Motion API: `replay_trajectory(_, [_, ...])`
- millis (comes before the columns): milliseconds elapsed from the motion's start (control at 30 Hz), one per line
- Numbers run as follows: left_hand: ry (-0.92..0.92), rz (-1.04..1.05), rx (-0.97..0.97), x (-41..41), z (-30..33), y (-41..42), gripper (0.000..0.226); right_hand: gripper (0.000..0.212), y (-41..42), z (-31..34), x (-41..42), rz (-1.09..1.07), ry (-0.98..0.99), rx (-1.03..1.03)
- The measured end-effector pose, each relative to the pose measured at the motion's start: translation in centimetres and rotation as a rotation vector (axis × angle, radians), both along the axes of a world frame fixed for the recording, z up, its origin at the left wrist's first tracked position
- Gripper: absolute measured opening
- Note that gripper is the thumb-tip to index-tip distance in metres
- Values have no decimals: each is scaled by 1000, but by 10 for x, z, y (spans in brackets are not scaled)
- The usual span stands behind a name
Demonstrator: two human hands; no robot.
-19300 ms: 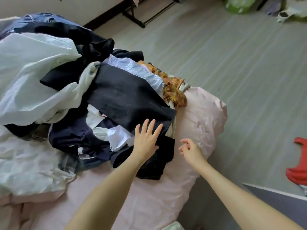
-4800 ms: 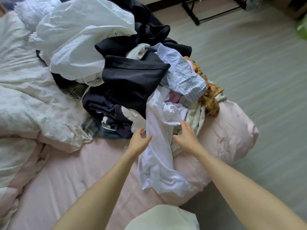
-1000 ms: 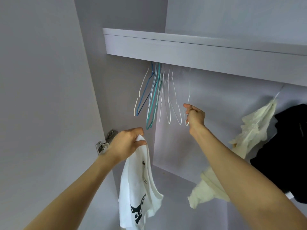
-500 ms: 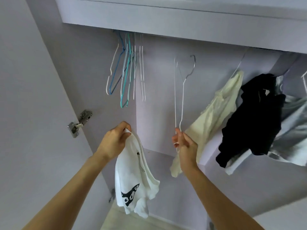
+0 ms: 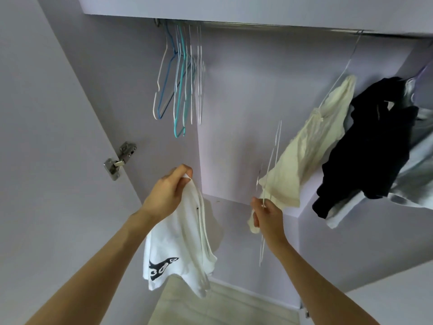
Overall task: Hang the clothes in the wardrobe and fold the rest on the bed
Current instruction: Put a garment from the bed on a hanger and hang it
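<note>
Blurred wire hanger (image 5: 271,158), hook hidden by cream top (image 5: 311,146)

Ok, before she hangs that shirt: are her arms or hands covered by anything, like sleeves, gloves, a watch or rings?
Nothing worn shows. Both forearms are bare from the bottom edge of the frame up to the wrists, with no sleeve or cuff in view. The left hand and the right hand have no gloves, and no watch, bracelet or ring can be seen on the sides facing the camera.

Empty hangers (image 5: 181,90) left on the rail (image 5: 257,25), hung garments (image 5: 365,141) right, hinge (image 5: 119,160) far left.
</note>
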State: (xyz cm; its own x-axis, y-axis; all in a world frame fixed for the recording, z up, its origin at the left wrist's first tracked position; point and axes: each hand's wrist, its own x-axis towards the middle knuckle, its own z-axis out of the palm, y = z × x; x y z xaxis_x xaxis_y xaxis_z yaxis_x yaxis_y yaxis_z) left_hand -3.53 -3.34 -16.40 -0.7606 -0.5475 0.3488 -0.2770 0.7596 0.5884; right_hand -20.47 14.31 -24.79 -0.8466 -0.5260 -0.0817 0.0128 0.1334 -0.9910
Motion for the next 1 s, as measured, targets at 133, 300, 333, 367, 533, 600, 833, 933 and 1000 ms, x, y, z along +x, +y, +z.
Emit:
replay_trajectory(133, [-73,23,-72,4,-4,2,10,28,-4,7,-7,-126,69,-21])
replay_trajectory(300, [-42,127,191,10,-17,8,13,42,3,4,7,-248,-28,-96])
replay_trajectory(333, [-30,124,251,12,-18,9,16,45,2,5,10,-270,-93,-125])
replay_trajectory(367, [-25,122,272,13,-20,9,17,46,1,7,13,-292,-163,-149])
replay_trajectory(533, [-86,183,60,15,-17,8,13,44,-10,32,23,-268,-543,-401])
replay_trajectory(600, [-111,201,-27,15,-16,6,17,44,-17,41,22,-239,-615,-471])
replay_trajectory(833, [-169,257,-99,20,-12,7,17,46,-40,67,23,-216,-660,-514])
replay_trajectory(933, [-175,315,-104,22,-6,10,18,47,-47,77,28,-216,-664,-521])
replay_trajectory(1000, [-181,363,-72,23,-2,8,18,49,-51,84,31,-233,-639,-531])
